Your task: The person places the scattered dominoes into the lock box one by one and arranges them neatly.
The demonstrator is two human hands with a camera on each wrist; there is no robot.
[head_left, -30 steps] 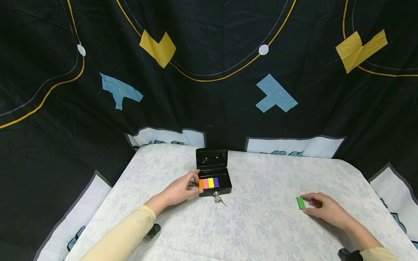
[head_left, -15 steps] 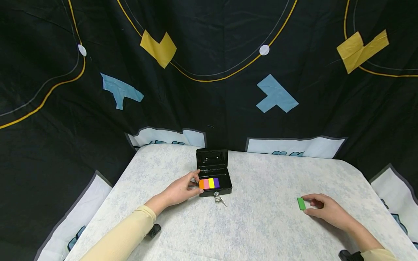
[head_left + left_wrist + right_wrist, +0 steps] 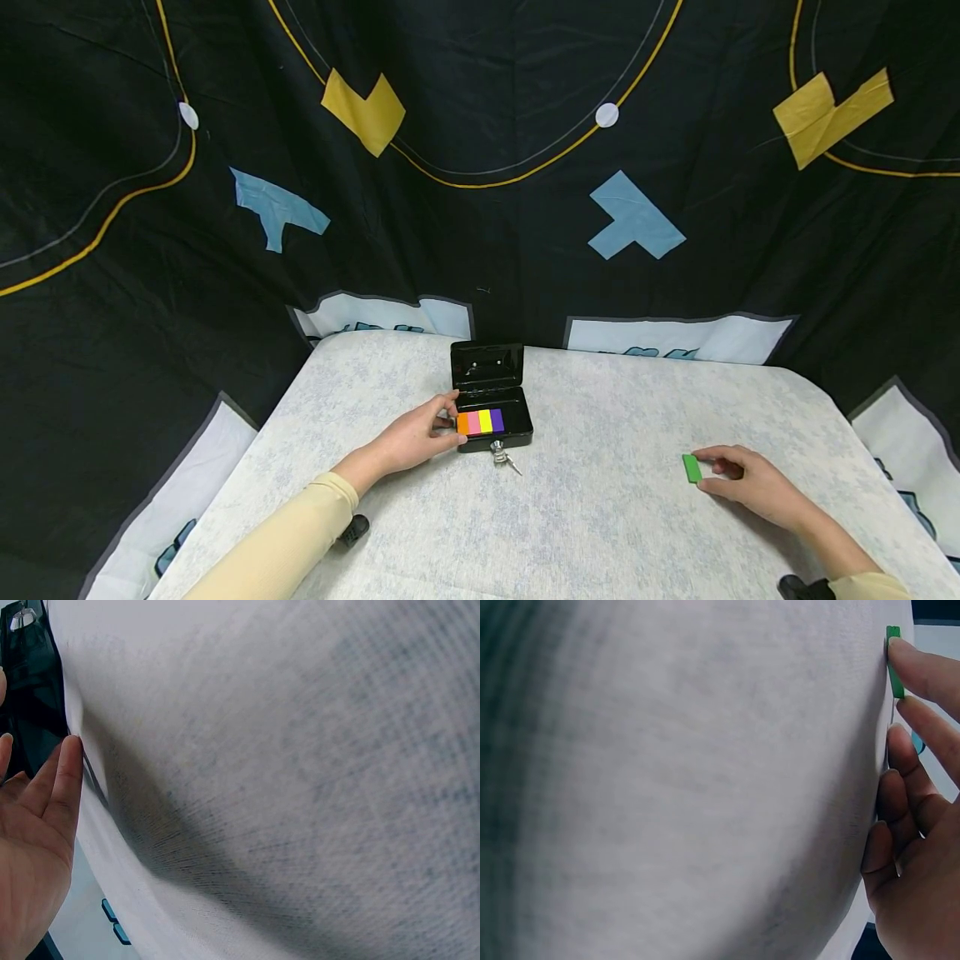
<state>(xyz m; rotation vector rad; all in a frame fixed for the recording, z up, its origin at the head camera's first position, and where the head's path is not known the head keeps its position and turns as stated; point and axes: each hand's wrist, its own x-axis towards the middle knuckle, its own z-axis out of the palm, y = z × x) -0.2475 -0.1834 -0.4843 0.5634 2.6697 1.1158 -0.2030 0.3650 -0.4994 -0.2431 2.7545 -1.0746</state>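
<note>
A small black metal cash box stands with its lid raised, left of centre in the head view. Inside lie several coloured blocks side by side: orange, pink, yellow and purple. My left hand holds the box at its left end, thumb at the front corner and index finger toward the back. In the left wrist view, the other fingers extend along the box's side. Far to the right, my right hand pinches a green block between thumb and index finger, at the tabletop.
Keys hang from the lock on the box's front. A pale patterned cloth covers the table. Behind it hangs a black curtain with yellow and blue taped shapes.
</note>
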